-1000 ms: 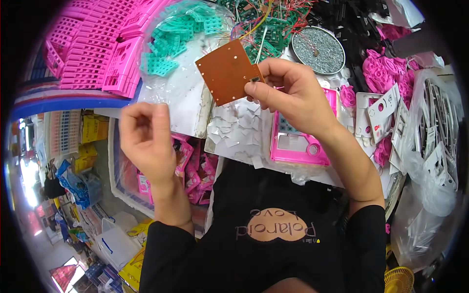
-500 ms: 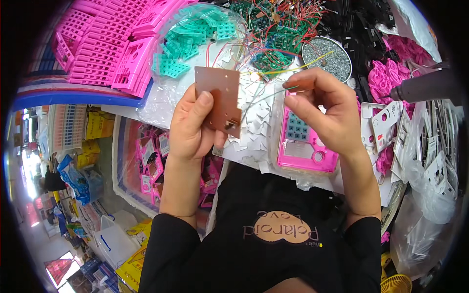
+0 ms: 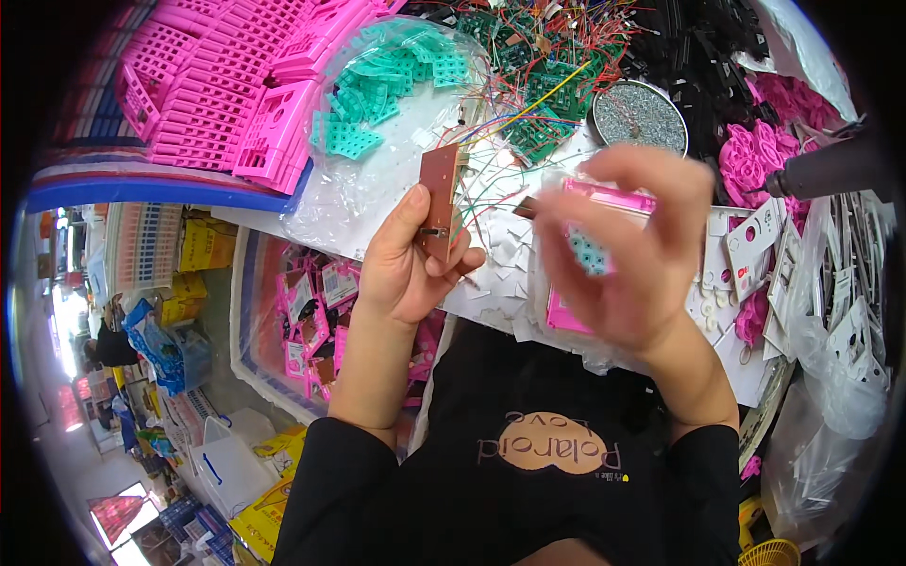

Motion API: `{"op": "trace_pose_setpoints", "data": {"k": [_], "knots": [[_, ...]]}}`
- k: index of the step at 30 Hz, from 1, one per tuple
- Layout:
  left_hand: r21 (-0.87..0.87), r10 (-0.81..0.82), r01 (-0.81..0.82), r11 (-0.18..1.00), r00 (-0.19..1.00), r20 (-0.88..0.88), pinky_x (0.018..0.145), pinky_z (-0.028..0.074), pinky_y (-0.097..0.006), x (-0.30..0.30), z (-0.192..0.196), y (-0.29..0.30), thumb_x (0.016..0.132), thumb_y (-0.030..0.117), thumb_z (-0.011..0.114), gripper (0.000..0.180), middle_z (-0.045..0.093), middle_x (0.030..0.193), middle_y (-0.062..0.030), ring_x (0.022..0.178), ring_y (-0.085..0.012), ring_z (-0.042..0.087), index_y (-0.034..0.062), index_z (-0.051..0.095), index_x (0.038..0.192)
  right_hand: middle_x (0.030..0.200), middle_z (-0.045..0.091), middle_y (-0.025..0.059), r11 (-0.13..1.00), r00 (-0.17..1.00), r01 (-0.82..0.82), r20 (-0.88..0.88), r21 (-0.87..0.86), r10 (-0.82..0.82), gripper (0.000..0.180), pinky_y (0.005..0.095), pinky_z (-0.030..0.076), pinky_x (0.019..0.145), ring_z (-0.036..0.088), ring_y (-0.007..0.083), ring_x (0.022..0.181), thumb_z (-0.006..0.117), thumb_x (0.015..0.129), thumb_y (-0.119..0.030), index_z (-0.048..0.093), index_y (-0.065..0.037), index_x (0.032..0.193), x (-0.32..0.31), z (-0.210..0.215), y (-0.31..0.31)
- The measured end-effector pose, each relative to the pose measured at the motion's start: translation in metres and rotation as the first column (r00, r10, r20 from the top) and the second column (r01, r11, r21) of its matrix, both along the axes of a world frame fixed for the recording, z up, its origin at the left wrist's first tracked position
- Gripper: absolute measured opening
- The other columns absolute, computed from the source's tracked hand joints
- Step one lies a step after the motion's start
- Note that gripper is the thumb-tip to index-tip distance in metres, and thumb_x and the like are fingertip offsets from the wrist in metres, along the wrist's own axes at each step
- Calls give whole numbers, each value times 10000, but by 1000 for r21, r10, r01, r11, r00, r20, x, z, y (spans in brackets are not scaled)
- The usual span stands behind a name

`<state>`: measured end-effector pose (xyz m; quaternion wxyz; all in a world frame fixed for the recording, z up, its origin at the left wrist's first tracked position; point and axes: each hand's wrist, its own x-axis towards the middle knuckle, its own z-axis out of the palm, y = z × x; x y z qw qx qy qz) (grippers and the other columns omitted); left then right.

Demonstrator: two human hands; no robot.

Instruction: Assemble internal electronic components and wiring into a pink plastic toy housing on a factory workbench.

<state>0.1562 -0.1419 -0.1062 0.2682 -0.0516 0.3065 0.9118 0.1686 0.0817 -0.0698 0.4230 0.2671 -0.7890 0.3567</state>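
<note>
My left hand pinches a brown circuit board by its lower part, the board turned nearly edge-on and tilted. Thin coloured wires trail from its far side over the table. My right hand is smeared by motion, fingers curved, above a pink plastic case with a teal keypad; it hides much of the case. Whether its fingers hold anything does not show. A small dark brown piece appears beside its fingertips.
Pink plastic housings are stacked far left, next to a clear bag of teal keypads. Wired green boards and a round tin of small metal parts lie at the back. An electric screwdriver juts in from the right.
My left hand has shifted right and turned the board from facing me to nearly edge-on. My right hand has come down and nearer over the pink case, away from the wires.
</note>
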Motion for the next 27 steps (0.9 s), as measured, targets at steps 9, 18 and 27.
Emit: {"op": "trace_pose_setpoints", "data": {"k": [9, 18, 27], "knots": [[72, 4, -15, 997, 988, 156, 805, 479, -345, 5, -8, 12, 1109, 392, 437, 325, 565, 716, 66, 599, -39, 465, 141, 635, 1163, 968, 636, 73, 999, 998, -53, 24, 4, 53, 384, 360, 482, 688, 574, 272, 839, 834, 632, -38, 724, -68, 999, -11, -17, -33], [302, 51, -88, 949, 991, 127, 750, 493, -277, 9, -21, 32, 1111, 357, 435, 321, 650, 964, -13, 781, -90, 573, 108, 619, 1195, 892, 631, 63, 996, 998, -40, 41, 76, 36, 277, 359, 480, 658, 577, 268, 800, 794, 646, -32, 666, -60, 890, -14, -15, -24], [157, 234, -247, 956, 967, 95, 584, 543, -198, 5, -7, 32, 1089, 366, 490, 383, 654, 1239, -69, 1145, -156, 629, 131, 531, 1390, 840, 619, 54, 974, 735, -225, 650, -36, 194, 161, 412, 480, 659, 580, 281, 818, 747, 731, -125, 611, -82, 805, 14, -7, 6]]}}
